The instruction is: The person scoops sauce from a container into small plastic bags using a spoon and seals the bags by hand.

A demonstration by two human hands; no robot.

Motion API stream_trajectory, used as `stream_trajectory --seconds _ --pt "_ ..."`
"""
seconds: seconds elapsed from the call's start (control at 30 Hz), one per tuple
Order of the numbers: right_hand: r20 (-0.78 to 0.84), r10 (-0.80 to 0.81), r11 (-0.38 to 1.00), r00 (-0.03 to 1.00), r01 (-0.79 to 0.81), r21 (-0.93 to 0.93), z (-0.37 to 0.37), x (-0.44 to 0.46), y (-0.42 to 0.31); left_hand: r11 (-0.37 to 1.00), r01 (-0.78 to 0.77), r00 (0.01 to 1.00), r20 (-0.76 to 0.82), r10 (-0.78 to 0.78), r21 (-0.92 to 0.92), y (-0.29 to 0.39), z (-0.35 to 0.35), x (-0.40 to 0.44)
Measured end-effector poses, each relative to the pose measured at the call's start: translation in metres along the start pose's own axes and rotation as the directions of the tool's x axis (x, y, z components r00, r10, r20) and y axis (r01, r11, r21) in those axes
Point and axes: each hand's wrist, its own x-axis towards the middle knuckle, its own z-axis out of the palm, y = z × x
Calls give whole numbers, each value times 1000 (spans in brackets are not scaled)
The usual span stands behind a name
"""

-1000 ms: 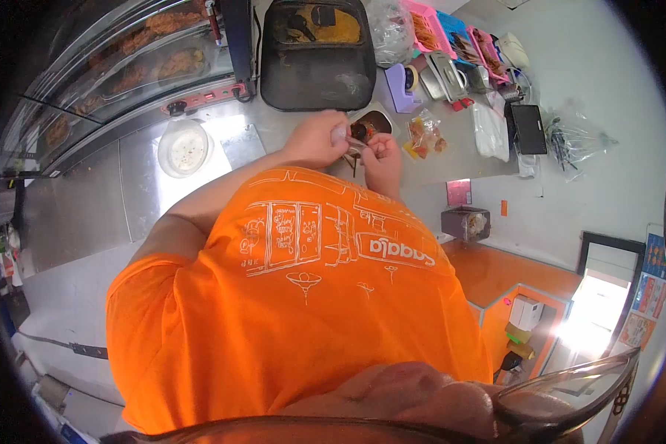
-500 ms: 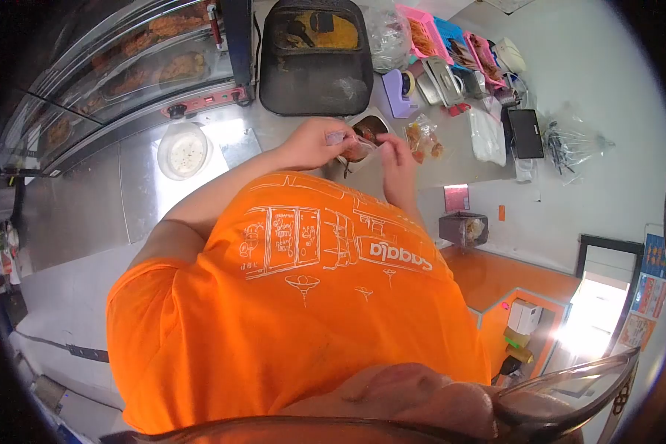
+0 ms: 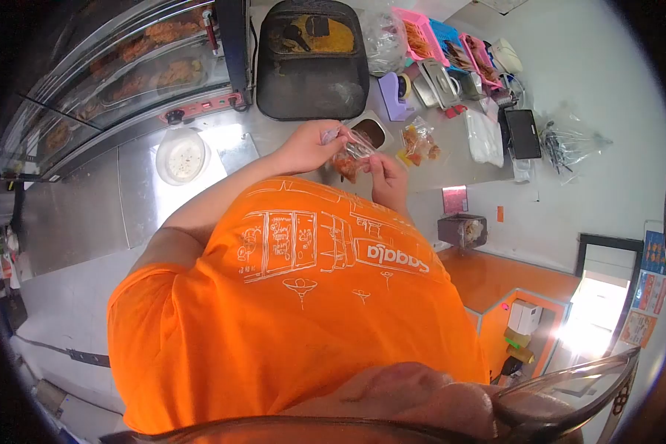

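My left hand (image 3: 311, 145) is closed on one side of the top of a clear plastic bag (image 3: 357, 145), with reddish-orange food in its lower part. On the other side of the same bag, my right hand (image 3: 389, 177) pinches the plastic between thumb and fingers. Just beyond the hands stands a metal container (image 3: 378, 118) with dark brown contents. A second clear bag with orange and yellow pieces (image 3: 420, 142) lies on the counter to the right of it.
A black pan (image 3: 311, 81) lies beyond the hands. On the left are a glass food case (image 3: 148, 66) and a round tub (image 3: 183, 157). A purple tape dispenser (image 3: 395, 99), pink baskets (image 3: 420, 35) and a black device (image 3: 523, 134) are on the right.
The bag has come away from the metal container toward my body, and its reddish contents now hang lower between my hands. The container's dark inside shows more fully.
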Motion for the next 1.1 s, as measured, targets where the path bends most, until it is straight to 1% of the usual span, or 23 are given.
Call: stream_trajectory --seconds 0.03,0.13,0.23,0.27,0.33,0.37,0.43,0.53,0.57,0.63,0.73,0.83,0.87,0.93,0.97,1.03,1.07,1.1 --pt "21 21 999 1000 -22 31 0 0 0 1000 -9 1000 13 9 -2 -4 0 0" --pt "-68 80 980 994 -66 187 3 -4 13 1000 -11 999 41 12 -6 -5 -2 0" --pt "-63 60 991 996 -51 127 0 -5 21 1000 -15 999 43 15 12 4 -2 -2" --pt "-53 62 988 997 -54 143 0 -5 17 1000 -20 999 40 19 22 6 -2 -2" --pt "-30 68 983 997 -62 173 1 -5 8 998 49 999 16 -48 -46 6 -1 -2" --pt "-26 11 992 1000 -8 128 1 -5 10 993 84 997 6 -83 -81 6 -1 -3" --pt "-8 -100 994 995 100 39 -2 -3 15 999 24 1000 8 -23 -47 7 -2 -3" --pt "16 -82 996 996 83 -21 -5 -2 14 999 -41 999 34 41 2 1 -2 -3" --pt "29 -46 999 999 46 15 -5 -1 15 998 -58 997 47 57 17 -3 -2 -3" --pt "59 26 996 998 -31 85 -2 -1 18 1000 -16 998 60 15 26 -9 -2 -3" --pt "91 6 994 996 -16 112 0 -1 19 999 22 998 58 -24 42 -7 0 -5" --pt "108 -28 995 994 17 99 -2 1 19 999 31 997 68 -33 40 -7 3 -5" --pt "113 -17 997 993 9 70 -1 1 22 999 32 996 76 -35 35 -8 4 -5" --pt "127 10 1000 992 -12 12 4 2 28 998 -5 987 159 -6 70 -10 5 -2" --pt "121 -6 1000 993 4 22 6 1 29 996 -22 980 197 5 86 -12 6 -2" --pt "118 -44 998 992 39 43 9 0 30 975 -128 963 259 78 181 -14 8 0" --pt "149 -1 998 989 -9 63 8 0 30 957 -183 951 289 113 227 -16 7 2" --pt "181 41 995 983 -57 82 7 0 31 951 -204 943 306 128 231 -17 6 2"
